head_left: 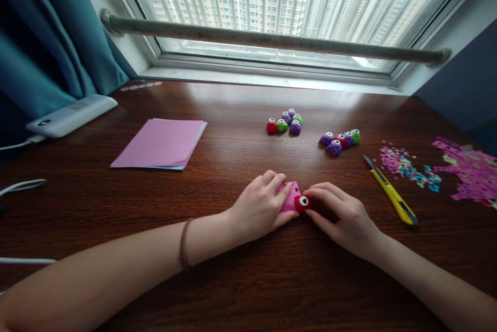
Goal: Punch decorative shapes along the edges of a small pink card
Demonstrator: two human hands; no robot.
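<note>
At the middle of the table, my left hand (261, 202) holds down a small piece of pink paper (289, 201) that has small dark holes near its upper edge. The paper's right end meets a red craft punch (302, 202) with a round white button bearing a dark heart. My right hand (345, 215) pinches this punch between thumb and fingers from the right side. Part of the paper lies hidden under my left fingers.
Several punches in red, green and purple stand in two groups, one farther back (286, 121) and one to the right (339, 141). A yellow utility knife (394, 195), confetti (404, 163), pink scraps (471, 169), stacked paper (161, 141) and a white power bank (73, 115) lie around.
</note>
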